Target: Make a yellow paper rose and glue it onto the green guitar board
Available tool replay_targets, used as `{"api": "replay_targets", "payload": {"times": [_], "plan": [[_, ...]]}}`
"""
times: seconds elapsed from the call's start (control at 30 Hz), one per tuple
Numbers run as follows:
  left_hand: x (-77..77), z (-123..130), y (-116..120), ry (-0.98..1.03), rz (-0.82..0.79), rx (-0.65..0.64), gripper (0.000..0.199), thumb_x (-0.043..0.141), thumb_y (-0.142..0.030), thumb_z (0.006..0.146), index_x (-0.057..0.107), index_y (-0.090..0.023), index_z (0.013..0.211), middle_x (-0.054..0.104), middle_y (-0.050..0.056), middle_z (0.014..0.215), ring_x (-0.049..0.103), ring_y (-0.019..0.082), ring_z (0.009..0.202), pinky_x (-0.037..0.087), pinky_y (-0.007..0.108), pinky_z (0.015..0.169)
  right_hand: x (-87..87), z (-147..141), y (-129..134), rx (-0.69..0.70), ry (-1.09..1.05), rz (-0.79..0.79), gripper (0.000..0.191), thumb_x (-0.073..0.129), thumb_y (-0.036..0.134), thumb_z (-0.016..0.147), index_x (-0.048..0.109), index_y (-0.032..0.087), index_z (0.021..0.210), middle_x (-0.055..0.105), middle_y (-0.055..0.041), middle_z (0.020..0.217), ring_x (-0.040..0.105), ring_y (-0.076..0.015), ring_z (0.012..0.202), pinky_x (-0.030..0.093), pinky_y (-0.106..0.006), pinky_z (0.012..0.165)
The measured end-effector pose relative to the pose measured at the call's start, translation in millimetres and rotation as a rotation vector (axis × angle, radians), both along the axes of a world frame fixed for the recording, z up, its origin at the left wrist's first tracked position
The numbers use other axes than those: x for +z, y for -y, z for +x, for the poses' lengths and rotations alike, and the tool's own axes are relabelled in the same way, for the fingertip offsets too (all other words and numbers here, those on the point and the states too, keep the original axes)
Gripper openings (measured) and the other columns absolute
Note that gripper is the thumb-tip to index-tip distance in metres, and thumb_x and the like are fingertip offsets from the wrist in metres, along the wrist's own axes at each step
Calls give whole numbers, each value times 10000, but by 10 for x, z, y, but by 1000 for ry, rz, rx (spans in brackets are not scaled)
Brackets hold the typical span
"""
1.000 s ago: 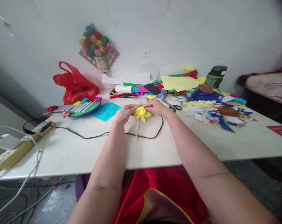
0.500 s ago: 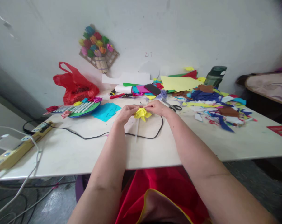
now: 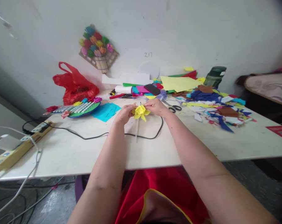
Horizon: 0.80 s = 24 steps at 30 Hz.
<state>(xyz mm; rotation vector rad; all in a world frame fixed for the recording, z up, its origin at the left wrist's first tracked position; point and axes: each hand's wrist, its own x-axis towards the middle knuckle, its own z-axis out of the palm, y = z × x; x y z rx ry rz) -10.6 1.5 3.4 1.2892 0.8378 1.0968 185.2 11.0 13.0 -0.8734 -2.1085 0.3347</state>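
A yellow paper flower [image 3: 141, 112] with ruffled petals is held between my two hands above the white table. My left hand [image 3: 125, 114] pinches its left side, fingers closed on the petal edge. On the opposite side, my right hand [image 3: 157, 107] grips the petals with thumb and fingers together. Below the flower a pale thin stick [image 3: 137, 132] lies on the table, crossing a black cord [image 3: 152, 137]. Black-handled scissors [image 3: 175, 108] rest just right of my right hand. Blue paper sheets [image 3: 105, 112] lie left of my left hand.
A decorated round board [image 3: 85, 110] and a red plastic bag [image 3: 75, 85] stand at the left, near a power strip [image 3: 24, 144]. Paper scraps [image 3: 215, 105] spread over the right, before a green bottle [image 3: 215, 77]. A phone [image 3: 152, 89] lies among papers at the back.
The yellow flower has turned in my fingers, and its petals now spread wider and droop on the front side. Both hands have shifted only slightly.
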Motion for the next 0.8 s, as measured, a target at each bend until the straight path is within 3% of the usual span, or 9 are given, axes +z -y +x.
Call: {"api": "replay_targets", "payload": {"times": [0.1,0.33,0.6,0.8], "plan": [[4,-1,-1,36,11,-45,449,726,-532,573,627,-110,689,615,41,628,584,127,602,442,231,568,9,-2,10,-11,9,27,214,530,187,746,742,166,742,645,-19,686,556,-131,664,365,-232,591],[-9,-19,4,8,20,-61,386,787,-306,506,624,-122,804,643,27,701,588,114,601,421,224,549,54,-22,53,-80,106,129,219,501,158,743,683,156,621,596,-17,631,511,-113,601,316,-232,559],[9,5,30,-17,18,5,342,784,-236,495,618,-125,772,639,13,661,574,103,561,412,223,541,68,-62,84,-152,217,219,225,497,159,769,712,178,706,660,-37,751,546,-133,680,308,-242,574],[-14,8,-1,75,-38,-31,334,789,-215,484,637,-116,765,654,24,657,588,111,554,438,225,543,61,-76,84,-209,268,265,234,492,162,777,721,185,736,678,-47,795,558,-146,712,310,-253,583]]}}
